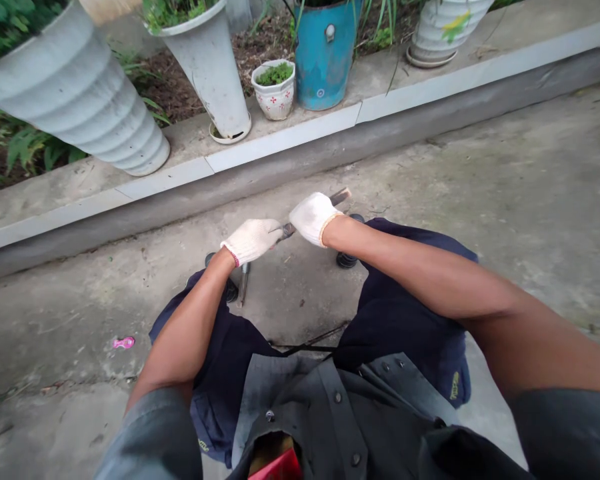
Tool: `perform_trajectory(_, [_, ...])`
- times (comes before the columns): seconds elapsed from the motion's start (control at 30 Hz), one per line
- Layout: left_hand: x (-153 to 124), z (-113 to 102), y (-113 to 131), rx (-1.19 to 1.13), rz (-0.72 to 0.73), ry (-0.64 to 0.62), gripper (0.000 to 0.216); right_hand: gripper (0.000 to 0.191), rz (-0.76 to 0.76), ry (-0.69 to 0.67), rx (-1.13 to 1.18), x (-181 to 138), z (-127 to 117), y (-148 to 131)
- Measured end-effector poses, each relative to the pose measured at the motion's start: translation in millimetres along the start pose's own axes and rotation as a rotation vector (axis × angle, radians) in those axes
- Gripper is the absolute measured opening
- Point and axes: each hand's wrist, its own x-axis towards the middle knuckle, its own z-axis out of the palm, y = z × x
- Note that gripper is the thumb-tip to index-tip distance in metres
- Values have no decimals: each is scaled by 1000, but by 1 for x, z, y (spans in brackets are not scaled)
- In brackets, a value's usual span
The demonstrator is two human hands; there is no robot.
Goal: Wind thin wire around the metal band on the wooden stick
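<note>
Both my hands wear white knit gloves and meet above the concrete ground (505, 173) in front of my knees. My right hand (313, 217) is closed round the handle of a metal hand tool (339, 197), whose flat end sticks out past the glove. My left hand (253, 239) is closed on the tool's other end near its dark metal tip (287, 231). A second grey metal tool (243, 283) lies on the ground just below my left hand. What the tool tip touches is hidden.
A raised concrete kerb (280, 143) runs across ahead, carrying white ribbed planters (80, 93), a tall white pot (213, 67), a small patterned pot (275, 90) and a blue pot (325, 53). A pink scrap (123, 343) lies on the ground at left. Dark shoes (347, 257) show.
</note>
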Motion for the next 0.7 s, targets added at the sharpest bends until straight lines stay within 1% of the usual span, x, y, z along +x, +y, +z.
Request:
perform_trajectory(0.07, [0,-2,0,30,12,-1,32,29,-29,-25,-85,-3,3,3])
perform_trajectory(0.1, [0,-3,1,28,12,-11,30,26,-81,-62,-95,-5,3,7])
perform_trajectory(0.17, [-2,-5,2,-36,-4,-54,26,22,-221,-141,-30,-12,2,18])
perform_trajectory(0.2, [-3,-6,2,-90,-10,-80,25,20,-278,-157,21,-16,1,25])
perform_trajectory(0.27, [-4,-8,0,-206,-21,-98,29,17,-332,-142,135,-25,-4,38])
perform_trajectory(0.37, [-2,-8,-4,-429,-10,-67,39,24,-296,-53,362,-33,-13,51])
perform_trajectory(0.43, [1,-4,-6,-635,28,-68,40,28,-249,13,520,-34,-18,53])
perform_trajectory(0.47, [2,-1,-7,-684,33,-40,40,30,-225,45,562,-33,-21,52])
perform_trajectory(0.5, [4,2,-6,-695,17,-5,38,33,-196,76,568,-32,-24,51])
perform_trajectory(0.57, [6,7,-4,-643,-34,24,36,41,-134,129,485,-27,-27,46])
perform_trajectory(0.63, [8,11,-1,-569,-77,14,34,46,-98,153,381,-22,-29,41])
perform_trajectory(0.7, [8,15,1,-524,-93,-2,29,48,-72,157,332,-18,-27,37])
